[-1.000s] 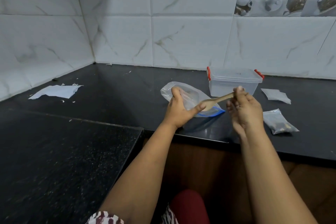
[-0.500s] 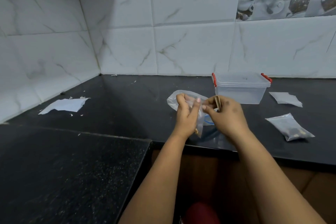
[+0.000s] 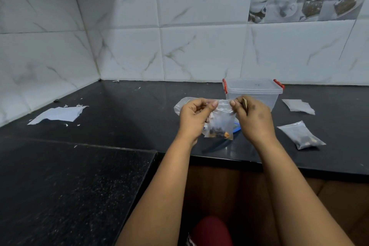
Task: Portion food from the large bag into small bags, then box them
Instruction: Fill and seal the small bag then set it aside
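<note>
A small clear bag (image 3: 220, 122) with dark food at its bottom hangs upright above the counter edge. My left hand (image 3: 194, 116) pinches its top left corner and my right hand (image 3: 254, 118) pinches the top right corner. A wooden spoon (image 3: 245, 103) is tucked in my right hand, only its tip showing. Behind the hands lies the large clear bag (image 3: 182, 105) with a blue zip edge, mostly hidden. A lidded clear plastic box (image 3: 253, 91) with red clips stands just beyond.
A filled small bag (image 3: 301, 135) lies on the black counter (image 3: 139, 118) to the right, and flat empty small bags (image 3: 298, 106) lie behind it. A torn white paper (image 3: 58, 114) lies at the left. Tiled walls close the back and left.
One second ago my right hand had the spoon at the large bag's mouth, steadied by my left. Both hands have since lifted a small filled bag and hold it by its top.
</note>
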